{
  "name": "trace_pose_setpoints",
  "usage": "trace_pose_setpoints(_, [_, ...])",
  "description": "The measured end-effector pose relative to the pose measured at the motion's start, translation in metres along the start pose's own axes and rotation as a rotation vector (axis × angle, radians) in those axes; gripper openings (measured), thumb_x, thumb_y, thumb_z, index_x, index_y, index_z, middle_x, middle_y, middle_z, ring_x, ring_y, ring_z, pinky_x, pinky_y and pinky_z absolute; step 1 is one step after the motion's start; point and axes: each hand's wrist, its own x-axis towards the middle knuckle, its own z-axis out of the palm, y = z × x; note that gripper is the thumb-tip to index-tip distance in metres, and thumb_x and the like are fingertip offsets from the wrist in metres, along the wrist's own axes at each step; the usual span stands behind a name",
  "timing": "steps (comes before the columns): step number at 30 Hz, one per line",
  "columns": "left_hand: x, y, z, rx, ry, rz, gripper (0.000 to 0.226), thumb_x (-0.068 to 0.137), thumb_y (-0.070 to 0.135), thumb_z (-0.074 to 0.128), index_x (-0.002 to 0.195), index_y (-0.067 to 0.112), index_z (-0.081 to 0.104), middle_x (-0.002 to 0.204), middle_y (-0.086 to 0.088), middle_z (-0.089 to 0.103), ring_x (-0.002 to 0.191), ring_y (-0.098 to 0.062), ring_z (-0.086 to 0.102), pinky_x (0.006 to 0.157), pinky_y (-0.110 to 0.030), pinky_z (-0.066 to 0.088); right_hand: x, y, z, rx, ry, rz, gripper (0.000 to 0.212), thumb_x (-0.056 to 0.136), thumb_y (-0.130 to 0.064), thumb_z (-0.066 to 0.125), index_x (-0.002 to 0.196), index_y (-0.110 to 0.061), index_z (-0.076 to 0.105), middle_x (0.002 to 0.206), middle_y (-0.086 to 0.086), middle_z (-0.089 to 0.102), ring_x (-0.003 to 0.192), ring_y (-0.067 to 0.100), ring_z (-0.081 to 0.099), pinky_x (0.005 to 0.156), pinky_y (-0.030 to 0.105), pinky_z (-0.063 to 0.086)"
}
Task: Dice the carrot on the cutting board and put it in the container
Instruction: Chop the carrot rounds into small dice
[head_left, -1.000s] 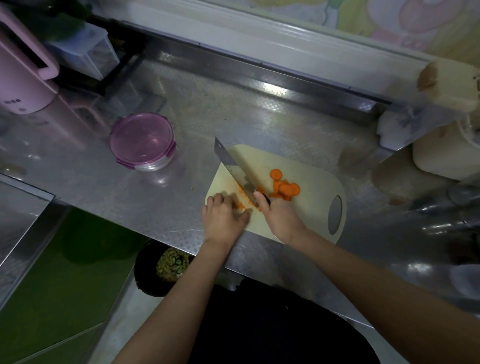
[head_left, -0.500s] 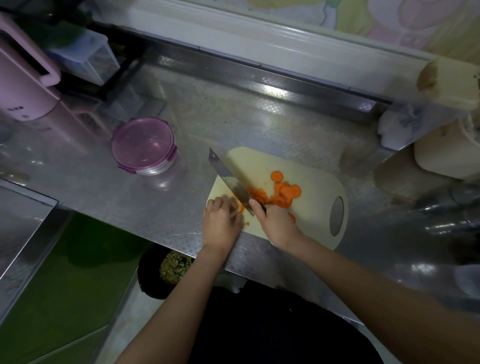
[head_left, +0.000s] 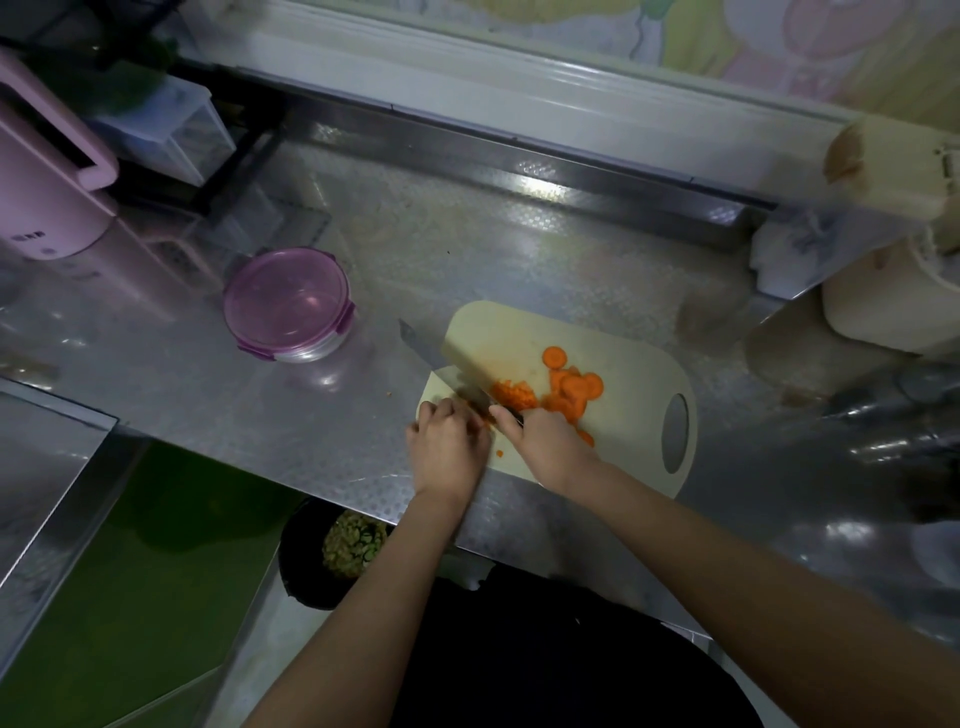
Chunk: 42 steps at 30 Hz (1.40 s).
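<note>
Right hand (head_left: 550, 447) fingers wrapped round knife (head_left: 441, 364) handle; left hand (head_left: 449, 449) fingers curled beside blade — what they pin, cannot tell. Carrot (head_left: 519, 397) on cutting board (head_left: 631, 358), part diced, part slices; container (head_left: 288, 304) lidded, well left. Keep your knuckles ahead of fingertips — short strokes, tip down.

This is a home kitchen, and a lived-in one. The table (head_left: 467, 270) is embossed stainless steel with a raised steel lip along the back wall. On it lies a pale cutting board (head_left: 519, 332) with carrot slices (head_left: 574, 387) and a cleaver (head_left: 447, 358). A pink electric jug (head_left: 47, 176) stands far left beside a clear plastic storage box (head_left: 171, 130). A round container (head_left: 288, 304) with a purple clip lid sits nearby, and a cream appliance (head_left: 883, 306) is at the right. Pastel cartoon pictures (head_left: 779, 41) cover the wall. A dark bin (head_left: 306, 582) of vegetable scraps stands below the table's edge.
</note>
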Motion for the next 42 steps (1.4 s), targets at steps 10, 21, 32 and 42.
trace_pose_setpoints(10, [0.001, -0.015, -0.009, -0.114, -0.014, 0.179, 0.014, 0.085, 0.015, 0.059, 0.093, 0.012, 0.071, 0.093, -0.008, 0.062, 0.096, -0.030, 0.054, 0.083, -0.039, 0.041, -0.004, 0.005, -0.010, 0.217, 0.083, 0.044, 0.060, 0.097, -0.050, 0.033, 0.071, -0.005, 0.064, 0.076, 0.015, 0.065, 0.083, 0.030, 0.061, 0.076, 0.034, 0.046])
trace_pose_setpoints(21, [0.007, -0.017, -0.007, 0.009, -0.071, 0.273, 0.027, 0.088, 0.045, 0.054, 0.091, 0.018, 0.061, 0.104, -0.002, 0.056, 0.104, -0.024, 0.043, 0.086, -0.033, 0.030, -0.018, 0.004, -0.012, 0.353, 0.190, 0.080, 0.051, 0.099, -0.044, 0.034, 0.058, -0.018, 0.049, 0.058, -0.002, 0.048, 0.068, 0.020, 0.051, 0.068, 0.027, 0.035])
trace_pose_setpoints(32, [0.029, 0.007, -0.010, -0.758, -0.104, -0.210, 0.013, 0.086, 0.021, 0.065, 0.077, 0.012, 0.067, 0.084, -0.006, 0.069, 0.079, -0.015, 0.061, 0.077, -0.025, 0.045, -0.019, 0.008, -0.002, 0.475, 0.136, 0.101, 0.053, 0.099, -0.044, 0.033, 0.069, -0.004, 0.050, 0.060, 0.010, 0.046, 0.051, 0.018, 0.043, 0.057, 0.031, 0.033])
trace_pose_setpoints(42, [0.021, 0.016, -0.013, -0.690, -0.050, -0.271, 0.011, 0.083, 0.018, 0.063, 0.082, 0.008, 0.068, 0.089, -0.014, 0.069, 0.086, -0.029, 0.063, 0.082, -0.034, 0.049, -0.023, 0.019, -0.020, 0.584, 0.040, 0.128, 0.051, 0.095, -0.054, 0.036, 0.059, -0.018, 0.042, 0.049, -0.004, 0.040, 0.037, 0.006, 0.036, 0.039, 0.018, 0.026])
